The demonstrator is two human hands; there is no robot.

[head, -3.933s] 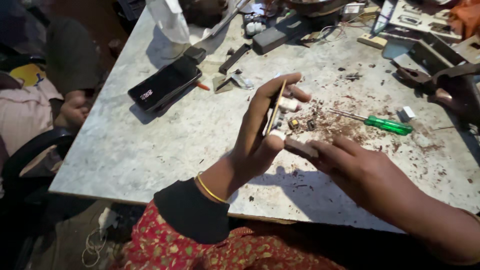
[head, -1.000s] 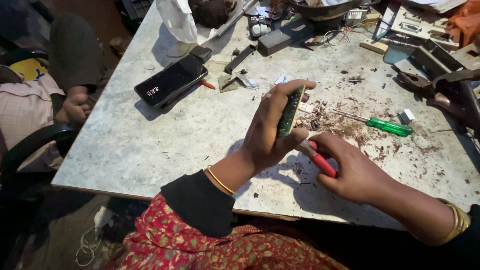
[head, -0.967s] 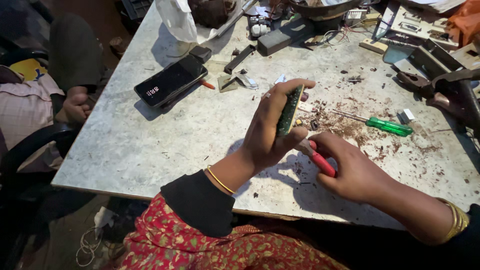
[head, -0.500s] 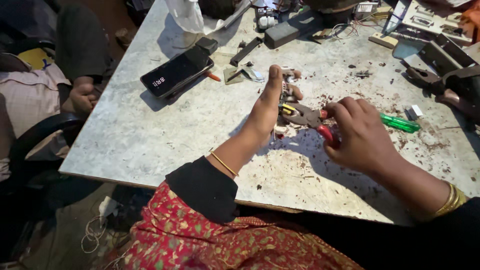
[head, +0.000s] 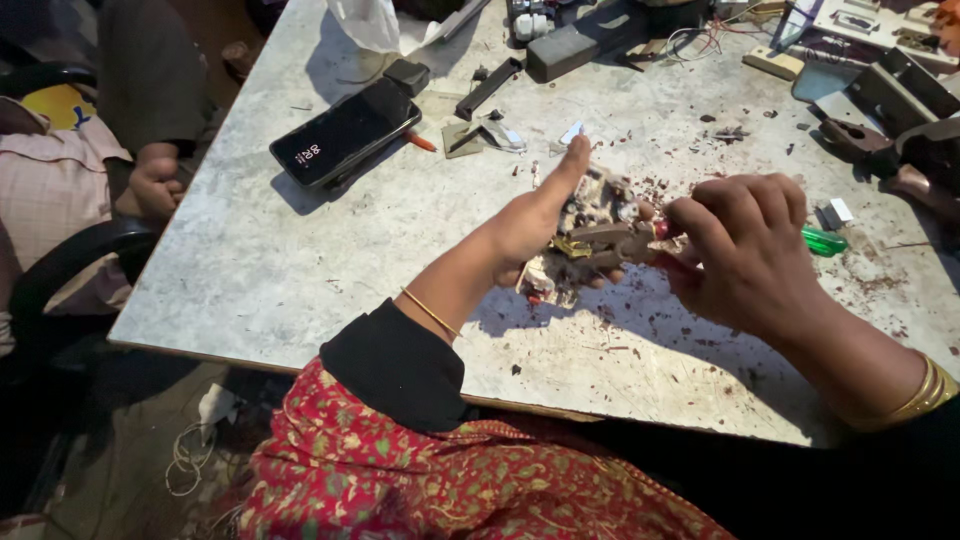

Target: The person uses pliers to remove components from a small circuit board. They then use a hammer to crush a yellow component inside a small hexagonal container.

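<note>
My left hand (head: 535, 215) holds a small circuit board (head: 590, 235) crowded with parts just above the grey marble table (head: 250, 270), index finger stretched out along its far edge. My right hand (head: 745, 245) is closed around a red-handled tool (head: 660, 230), whose tip lies against the board's right side. Most of the tool is hidden inside my fist. A green-handled screwdriver (head: 825, 240) lies on the table just behind my right hand.
A black phone (head: 345, 130) lies at the back left beside a small dark bar (head: 490, 88). Another person's hand (head: 155, 180) rests by the table's left edge. Dark blocks, wires and metal tools crowd the far edge and right side. Brown debris is scattered under my hands.
My left hand has turned the board from upright to lying flat and lowered it. My right hand has brought the red-handled tool up against the board.
</note>
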